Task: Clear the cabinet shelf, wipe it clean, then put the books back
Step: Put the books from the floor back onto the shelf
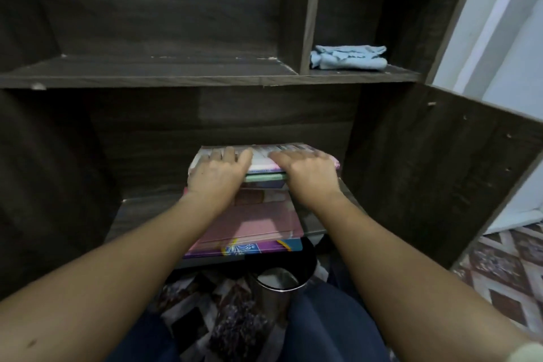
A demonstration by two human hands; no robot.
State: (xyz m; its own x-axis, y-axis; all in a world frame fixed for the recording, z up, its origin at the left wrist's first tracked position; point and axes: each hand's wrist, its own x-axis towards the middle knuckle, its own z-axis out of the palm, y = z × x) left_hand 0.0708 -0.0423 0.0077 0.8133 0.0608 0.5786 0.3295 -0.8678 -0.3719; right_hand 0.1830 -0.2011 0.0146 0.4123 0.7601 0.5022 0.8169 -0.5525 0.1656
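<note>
A small pile of books (264, 160), pink and pale green, lies on larger pink books (258, 220) on the lower shelf (138, 214) at centre, the left hand (219, 173) at its 9 o'clock and the right hand (305, 170) at 3 o'clock pressing flat with fingers stretched, clamping nothing, the covers blurred and partly hidden under the palms
</note>
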